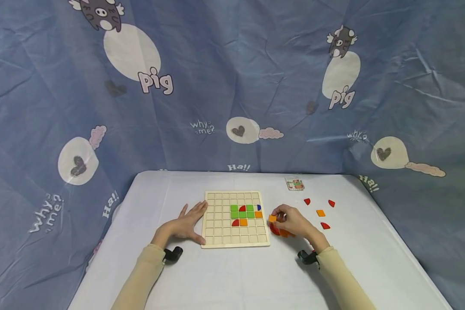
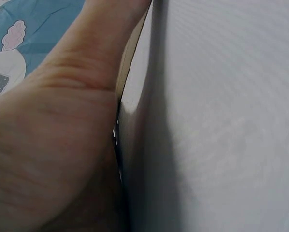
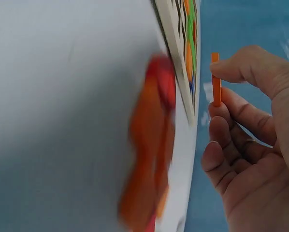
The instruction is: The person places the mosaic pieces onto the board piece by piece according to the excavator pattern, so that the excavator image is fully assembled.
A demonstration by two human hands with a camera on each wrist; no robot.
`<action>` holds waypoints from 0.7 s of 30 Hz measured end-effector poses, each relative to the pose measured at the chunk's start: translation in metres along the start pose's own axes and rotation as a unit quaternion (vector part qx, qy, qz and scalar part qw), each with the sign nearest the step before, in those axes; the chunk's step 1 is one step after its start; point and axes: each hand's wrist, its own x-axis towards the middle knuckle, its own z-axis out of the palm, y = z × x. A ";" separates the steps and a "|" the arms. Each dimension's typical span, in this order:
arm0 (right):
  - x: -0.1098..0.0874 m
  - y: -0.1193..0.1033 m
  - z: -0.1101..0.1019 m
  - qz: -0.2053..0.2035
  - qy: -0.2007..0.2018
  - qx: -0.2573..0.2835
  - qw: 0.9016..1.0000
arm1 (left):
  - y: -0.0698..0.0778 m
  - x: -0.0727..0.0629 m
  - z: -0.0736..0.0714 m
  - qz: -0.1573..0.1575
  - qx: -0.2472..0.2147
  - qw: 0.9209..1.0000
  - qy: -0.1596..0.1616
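A wooden grid board (image 1: 217,232) lies on the table, with green and orange squares, red quarter-round pieces and a blue piece set in its right half. My left hand (image 1: 186,223) rests at the board's left edge, fingers and thumb spread and touching it. Just past the right edge, my right hand (image 1: 292,220) pinches an orange square tile (image 3: 216,79) between thumb and fingertips, raised above the table. Below that hand lies a pile of red and orange pieces (image 3: 149,154), partly hidden by it in the head view. The left wrist view shows mostly my palm (image 2: 52,140).
Right of the hand lie loose red pieces (image 1: 325,225) and an orange square (image 1: 320,213). A small picture card (image 1: 295,184) sits near the table's back edge. A blue printed cloth (image 1: 232,86) hangs behind the white table (image 1: 232,280).
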 end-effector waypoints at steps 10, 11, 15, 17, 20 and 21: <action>0.024 -0.030 0.037 -0.091 -0.047 -0.031 0.994 | 0.000 0.000 0.001 -0.005 0.011 1.000 -0.003; 0.026 -0.031 0.038 -0.094 -0.047 -0.033 0.994 | 0.000 0.000 0.001 -0.005 0.011 1.000 -0.004; 0.031 -0.033 0.040 -0.090 -0.049 -0.042 0.994 | 0.000 0.001 0.001 -0.004 0.010 1.000 -0.004; 0.034 -0.034 0.040 -0.089 -0.052 -0.050 0.993 | 0.000 0.001 0.000 -0.005 0.012 1.000 -0.005; 0.038 -0.035 0.039 -0.086 -0.060 -0.059 0.993 | 0.000 0.002 0.000 -0.005 0.009 1.000 -0.005; 0.039 -0.036 0.038 -0.086 -0.065 -0.059 0.992 | -0.001 0.002 0.000 -0.007 0.009 1.000 -0.006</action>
